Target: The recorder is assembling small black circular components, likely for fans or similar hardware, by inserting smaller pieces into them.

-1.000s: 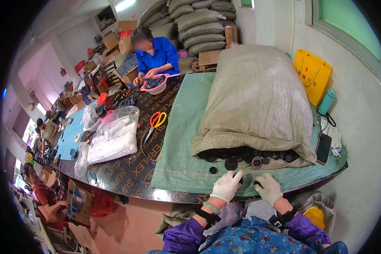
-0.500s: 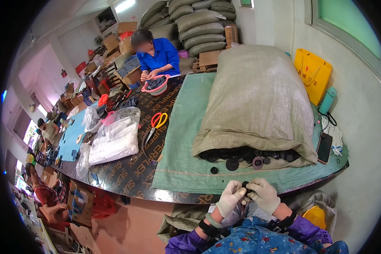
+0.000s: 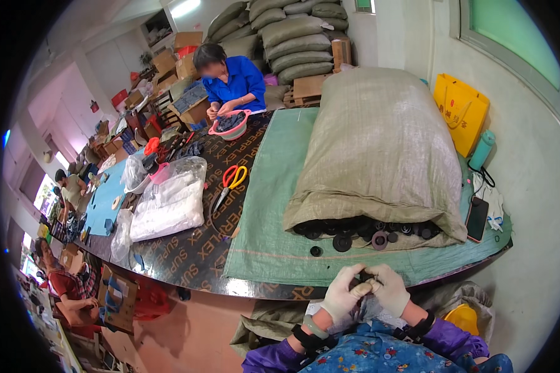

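My left hand (image 3: 344,293) and my right hand (image 3: 388,291), both in whitish gloves, meet just past the table's near edge. Their fingers are pinched together around a small black round part (image 3: 366,276), mostly covered by the fingertips. In front of them lies a big woven sack (image 3: 379,137), its mouth toward me. Black round parts (image 3: 341,242) spill from that mouth, and a brownish ring (image 3: 379,240) sits among them. One loose black disc (image 3: 315,251) rests on the green woven sheet (image 3: 264,248).
Yellow-and-red scissors (image 3: 229,186) and white plastic-wrapped packs (image 3: 169,205) lie on the dark table at left. A phone (image 3: 476,219), a teal bottle (image 3: 481,150) and a yellow bag (image 3: 459,115) stand right. Across the table, a person in blue handles a pink basin (image 3: 232,128).
My fingers have closed further over the black part, so less of it shows. Both hands stay in nearly the same place, with the right fingertips turned slightly inward.
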Tool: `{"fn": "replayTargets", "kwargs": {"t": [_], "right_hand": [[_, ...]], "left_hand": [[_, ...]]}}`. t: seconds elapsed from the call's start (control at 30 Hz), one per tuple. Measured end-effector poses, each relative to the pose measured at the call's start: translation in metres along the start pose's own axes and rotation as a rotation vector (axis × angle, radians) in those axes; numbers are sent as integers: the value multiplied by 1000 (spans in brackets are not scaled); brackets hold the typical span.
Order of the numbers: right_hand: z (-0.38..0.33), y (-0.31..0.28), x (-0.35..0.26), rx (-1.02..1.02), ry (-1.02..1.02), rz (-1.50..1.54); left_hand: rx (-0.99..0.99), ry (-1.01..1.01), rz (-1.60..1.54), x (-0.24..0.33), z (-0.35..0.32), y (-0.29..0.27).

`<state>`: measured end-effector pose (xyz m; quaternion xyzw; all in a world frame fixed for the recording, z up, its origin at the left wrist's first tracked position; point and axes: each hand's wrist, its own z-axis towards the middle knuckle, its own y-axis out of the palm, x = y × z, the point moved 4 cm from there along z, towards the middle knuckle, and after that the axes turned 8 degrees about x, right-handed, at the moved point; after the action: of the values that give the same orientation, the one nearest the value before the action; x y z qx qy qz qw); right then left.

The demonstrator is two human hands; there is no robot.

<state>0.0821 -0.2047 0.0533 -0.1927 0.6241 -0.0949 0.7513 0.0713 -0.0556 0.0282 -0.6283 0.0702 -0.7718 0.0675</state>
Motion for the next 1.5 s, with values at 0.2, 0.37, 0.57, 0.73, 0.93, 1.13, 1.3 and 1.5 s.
{"fn": "replayTargets", "kwargs": {"t": [0.2, 0.37, 0.57, 0.73, 0.93, 1.13, 1.3, 1.5], "right_hand": [[-2, 5, 31, -84, 299, 221], [-7, 14, 4, 60, -151, -131], [2, 11, -11, 33, -198, -158], [5, 30, 12, 56, 42, 46], [26, 50, 16, -185, 205, 67], [74, 85, -18, -186, -327, -347], [101, 120, -13, -349, -539, -709], [97, 100, -1, -276, -470, -663]], "left_hand": [[-11, 77, 76, 6, -2, 1], [-119, -310, -498, -5, -7, 0], [-118, -439, -628, -5, -8, -5], [95, 77, 7, 4, -1, -14], [88, -255, -302, -12, -5, -39], [349, -1, -88, -22, -4, -82], [531, -333, -326, -25, 4, -99], [439, -193, 6, -40, 19, -90]]}}
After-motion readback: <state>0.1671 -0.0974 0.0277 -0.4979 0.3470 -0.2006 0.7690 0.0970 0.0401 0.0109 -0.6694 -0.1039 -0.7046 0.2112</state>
